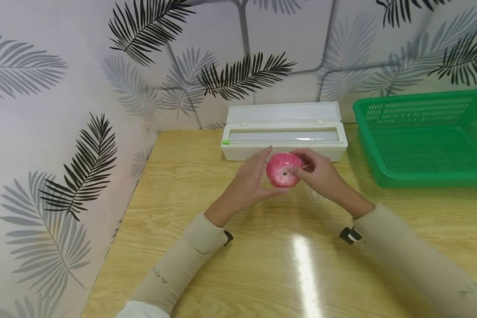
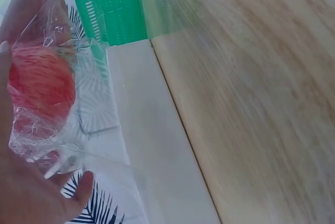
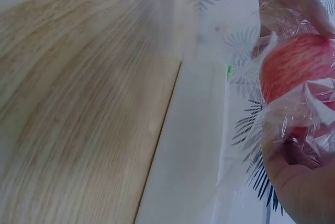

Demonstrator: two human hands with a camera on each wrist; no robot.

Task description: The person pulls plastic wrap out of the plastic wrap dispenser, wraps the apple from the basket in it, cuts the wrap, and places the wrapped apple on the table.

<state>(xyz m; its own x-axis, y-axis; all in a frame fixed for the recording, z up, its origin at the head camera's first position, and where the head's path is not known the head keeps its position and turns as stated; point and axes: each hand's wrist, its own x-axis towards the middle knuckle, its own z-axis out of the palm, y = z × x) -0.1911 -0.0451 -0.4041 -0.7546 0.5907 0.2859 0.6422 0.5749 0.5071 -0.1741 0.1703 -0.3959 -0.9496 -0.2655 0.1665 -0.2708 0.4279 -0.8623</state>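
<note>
A red-pink apple (image 1: 276, 170) is held up in front of the white box, with clear plastic wrap (image 2: 57, 153) crumpled around it. My left hand (image 1: 248, 181) grips the apple from the left, thumb and fingers spread to either side of it. From the right, my right hand (image 1: 319, 174) lays its thumb on the apple near the stem end, while its other fingers curl in the film at the side. The right wrist view shows film gathered over those fingers and loose folds against the red skin (image 3: 293, 67).
A white wrap dispenser box (image 1: 284, 152) stands against the patterned wall with its lid raised and a roll (image 1: 282, 136) inside. To its right is a green plastic basket (image 1: 433, 181). The wooden table (image 1: 206, 282) meets the wall at the left.
</note>
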